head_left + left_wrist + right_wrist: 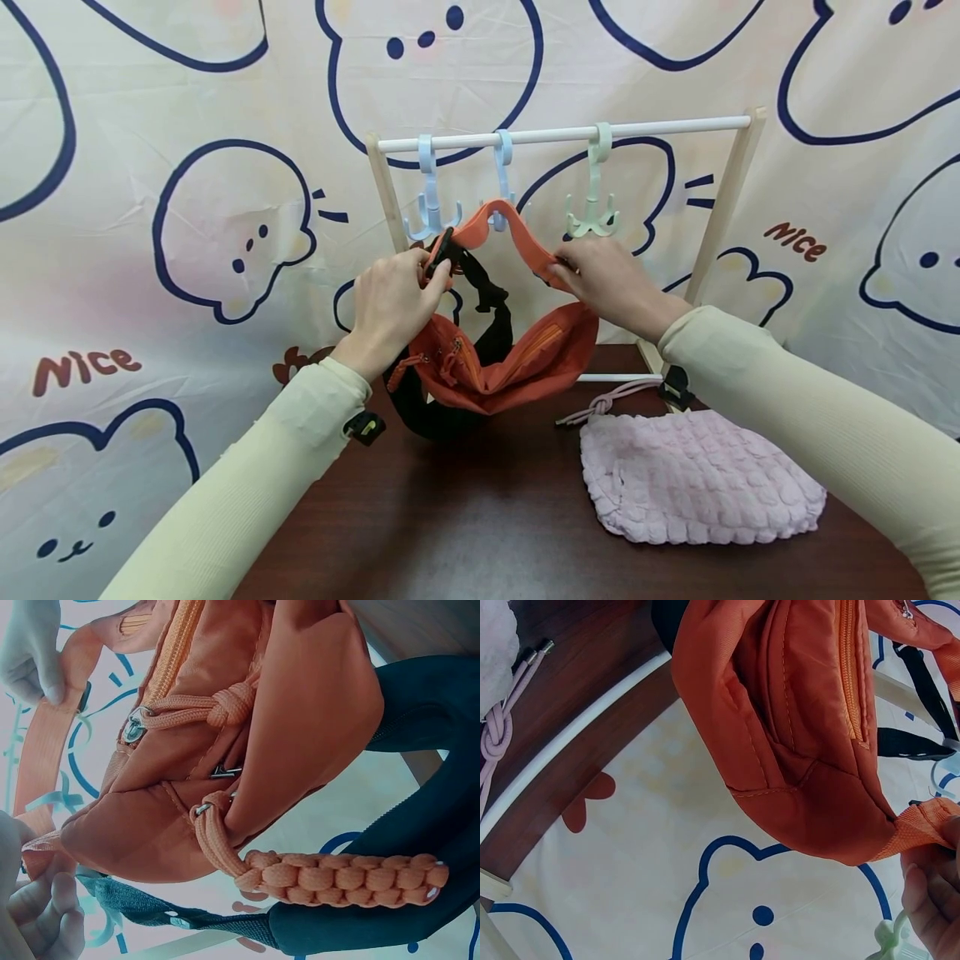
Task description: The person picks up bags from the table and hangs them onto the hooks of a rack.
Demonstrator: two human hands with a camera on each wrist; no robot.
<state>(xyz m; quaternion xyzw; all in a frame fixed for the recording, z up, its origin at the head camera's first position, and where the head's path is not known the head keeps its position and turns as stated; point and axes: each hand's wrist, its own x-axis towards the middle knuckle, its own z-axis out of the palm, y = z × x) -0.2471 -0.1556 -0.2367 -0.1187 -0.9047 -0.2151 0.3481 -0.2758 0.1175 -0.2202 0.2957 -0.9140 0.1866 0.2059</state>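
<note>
An orange sling bag [525, 362] hangs in the air between my hands, its zippers facing me. My left hand [390, 304] grips the strap end beside a black buckle [442, 250]. With thumb and fingers, my right hand [611, 279] pinches the orange strap [528, 246] at the bag's other end. Between the hands the strap arches up and overlaps the middle blue hook [503, 154] in the head view. A black padded strap [431, 417] droops behind the bag. In the left wrist view, a braided orange zipper pull [345, 879] dangles from it.
A white rail [675, 127] on wooden posts also carries a left blue hook [428, 183] and a green hook [597, 179]. On the dark wooden table [465, 517], a pink puffy bag [697, 479] with a knotted cord lies at right. A printed cloth hangs behind.
</note>
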